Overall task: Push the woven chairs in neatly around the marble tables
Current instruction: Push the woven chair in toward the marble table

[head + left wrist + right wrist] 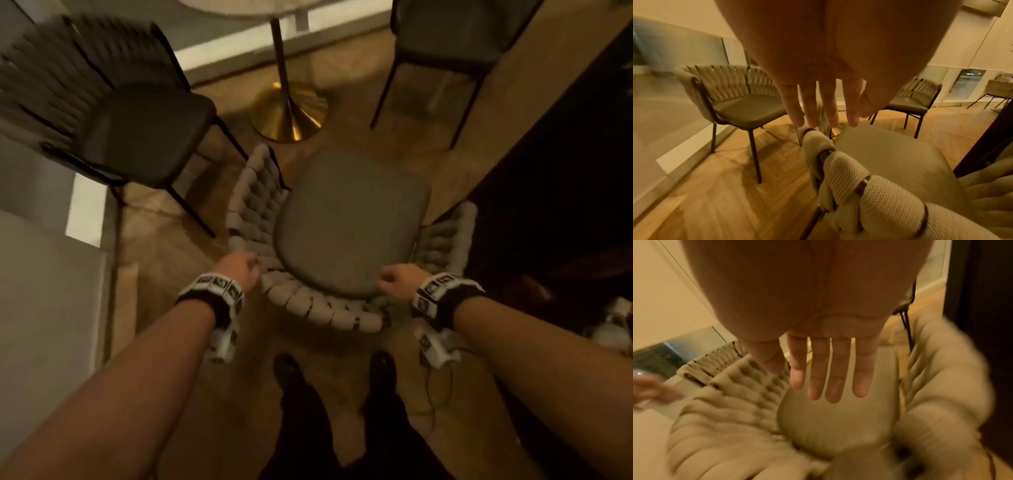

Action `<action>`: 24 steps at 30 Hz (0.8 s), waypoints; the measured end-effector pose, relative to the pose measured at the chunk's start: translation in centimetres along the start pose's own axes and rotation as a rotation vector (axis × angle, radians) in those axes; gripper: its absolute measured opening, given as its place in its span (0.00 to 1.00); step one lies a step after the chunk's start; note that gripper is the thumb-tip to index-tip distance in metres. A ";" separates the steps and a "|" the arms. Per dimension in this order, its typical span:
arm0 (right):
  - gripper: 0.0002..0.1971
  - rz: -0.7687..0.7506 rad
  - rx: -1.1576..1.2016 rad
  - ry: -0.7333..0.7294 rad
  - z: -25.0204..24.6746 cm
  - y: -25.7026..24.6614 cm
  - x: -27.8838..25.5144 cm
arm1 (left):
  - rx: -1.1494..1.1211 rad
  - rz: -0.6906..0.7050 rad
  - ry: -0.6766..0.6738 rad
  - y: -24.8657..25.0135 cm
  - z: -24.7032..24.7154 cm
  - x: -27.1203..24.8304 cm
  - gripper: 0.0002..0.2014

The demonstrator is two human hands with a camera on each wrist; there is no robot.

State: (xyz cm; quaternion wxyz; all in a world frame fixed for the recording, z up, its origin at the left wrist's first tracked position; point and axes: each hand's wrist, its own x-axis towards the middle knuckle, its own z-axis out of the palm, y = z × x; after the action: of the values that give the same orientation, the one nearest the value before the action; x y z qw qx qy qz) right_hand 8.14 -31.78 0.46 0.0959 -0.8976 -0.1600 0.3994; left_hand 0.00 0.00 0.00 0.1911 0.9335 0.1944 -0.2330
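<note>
A beige woven chair (308, 305) with a grey seat cushion (352, 222) stands right in front of me, its curved back toward my legs. It faces the marble table, of which only the top's edge (284, 7) and the gold pedestal base (289, 113) show. My left hand (245, 265) is over the back's left corner and my right hand (394, 279) over its right rear. In the wrist views the left hand (824, 113) and the right hand (830, 382) have straight, spread fingers and hold nothing. I cannot tell if either touches the woven rim (859, 186).
Two more woven chairs stand around the table, one at the left (144, 133) and one at the far right (448, 37). A dark counter or wall (548, 171) runs close along the right. A pale ledge with glass (51, 274) borders the left. My feet (291, 373) are on wood floor.
</note>
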 end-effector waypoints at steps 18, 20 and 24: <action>0.32 -0.029 -0.265 -0.086 10.6 -8.9 3.1 | 0.588 0.369 -0.193 -4.3 0.0 6.1 0.30; 0.32 -0.049 -0.266 -0.073 10.4 -8.7 3.5 | 0.596 0.371 -0.210 -4.3 -0.4 6.5 0.33; 0.32 -0.066 -0.285 -0.071 8.8 -7.6 4.8 | 0.588 0.377 -0.244 -4.1 -1.1 7.6 0.38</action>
State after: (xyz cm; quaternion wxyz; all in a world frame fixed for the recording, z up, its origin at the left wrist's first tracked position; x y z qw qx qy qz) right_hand 2.99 -22.59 -6.41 -0.0250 -0.8816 -0.2479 0.4009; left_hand 4.79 6.05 -4.02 -0.0242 0.9333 -0.0803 -0.3491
